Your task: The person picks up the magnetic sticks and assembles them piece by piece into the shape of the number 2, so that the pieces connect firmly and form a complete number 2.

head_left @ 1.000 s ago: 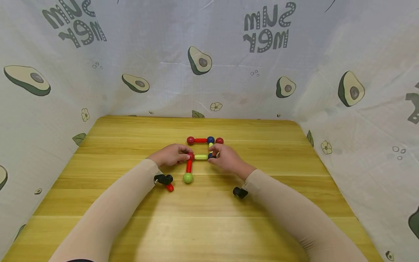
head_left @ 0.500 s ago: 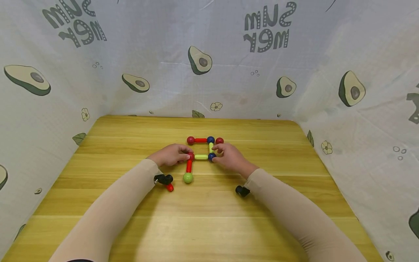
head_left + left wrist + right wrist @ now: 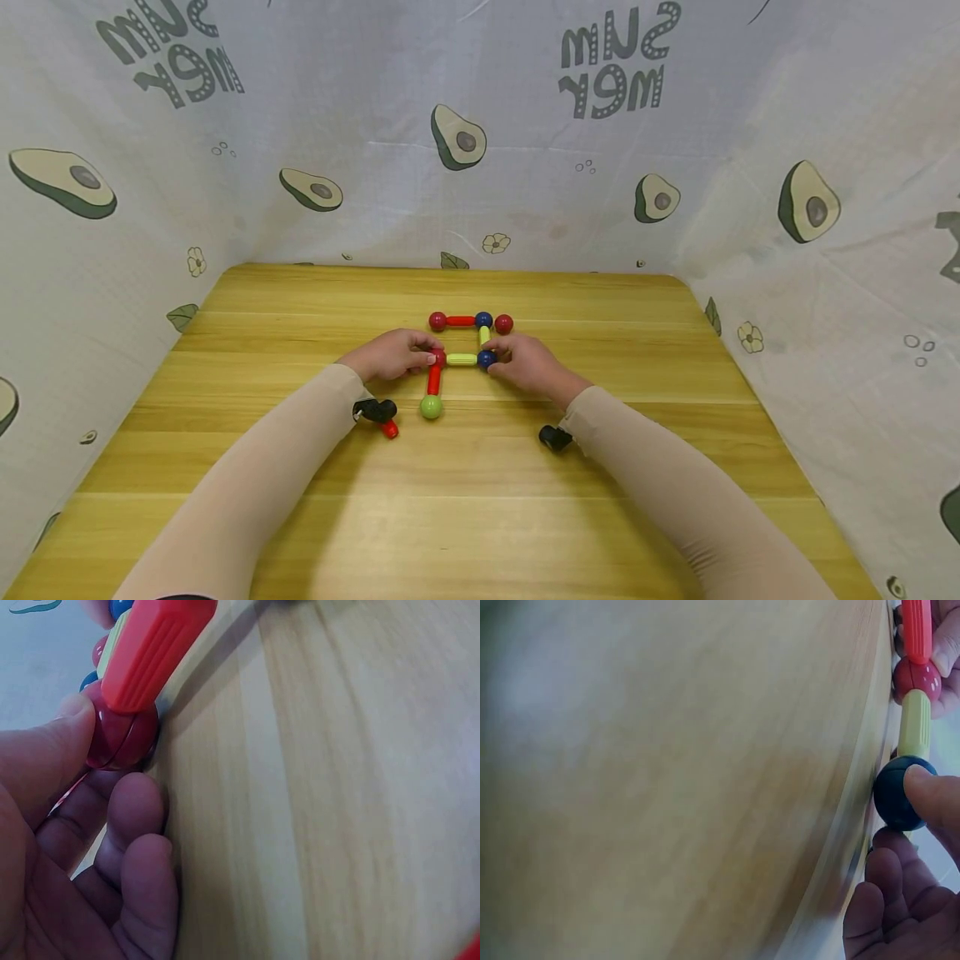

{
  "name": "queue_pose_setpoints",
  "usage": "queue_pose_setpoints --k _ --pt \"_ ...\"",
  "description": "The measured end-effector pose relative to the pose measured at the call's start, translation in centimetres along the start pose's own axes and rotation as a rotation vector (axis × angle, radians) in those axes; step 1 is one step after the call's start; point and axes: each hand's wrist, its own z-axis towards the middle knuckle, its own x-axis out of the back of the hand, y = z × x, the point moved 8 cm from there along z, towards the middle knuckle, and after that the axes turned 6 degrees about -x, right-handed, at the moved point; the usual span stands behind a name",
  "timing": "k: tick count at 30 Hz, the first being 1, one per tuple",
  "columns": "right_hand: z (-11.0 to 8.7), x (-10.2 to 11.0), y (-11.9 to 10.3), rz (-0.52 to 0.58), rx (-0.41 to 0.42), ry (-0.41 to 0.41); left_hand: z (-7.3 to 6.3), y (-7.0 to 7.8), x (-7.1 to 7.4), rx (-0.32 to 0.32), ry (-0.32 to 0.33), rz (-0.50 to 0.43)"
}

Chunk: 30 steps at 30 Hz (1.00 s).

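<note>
My left hand [image 3: 392,353] pinches a red ball [image 3: 124,739] at a corner of a chain of magnetic rods and balls. From that ball a red rod [image 3: 434,382] runs nearer to me, ending in a green ball [image 3: 431,407]. A yellow rod [image 3: 461,360] joins it to a blue ball [image 3: 895,795], which my right hand [image 3: 531,365] holds between thumb and fingers. Beyond, another yellow rod [image 3: 484,337] leads to a far blue ball [image 3: 483,320]. A far red rod [image 3: 460,321] extends left from there to another red ball [image 3: 437,321].
Just right of the far blue ball sits a separate red ball [image 3: 504,324]. A red piece [image 3: 390,429] lies partly hidden beneath my left wrist camera. Around the wooden table [image 3: 450,517] hangs a pale cloth [image 3: 360,217] printed with avocados.
My right hand has shifted slightly right, uncovering the near blue ball and then settling its fingers on it again. My left hand has stayed on the red ball.
</note>
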Motion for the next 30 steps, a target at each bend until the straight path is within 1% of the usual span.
queue_pose_setpoints --k 4,12,23,30 --pt "-0.01 -0.04 0.07 -0.005 -0.013 -0.007 -0.01 0.08 -0.03 -0.003 0.002 0.0" --pt "0.06 -0.02 0.08 -0.013 -0.006 -0.005 0.15 -0.16 -0.03 -0.011 0.007 0.005" --pt "-0.03 -0.05 -0.31 -0.03 -0.013 -0.004 -0.15 0.11 0.02 -0.013 0.021 0.005" --pt "0.16 -0.06 -0.24 -0.014 -0.031 0.003 -0.27 0.04 0.08 -0.005 0.025 -0.001"
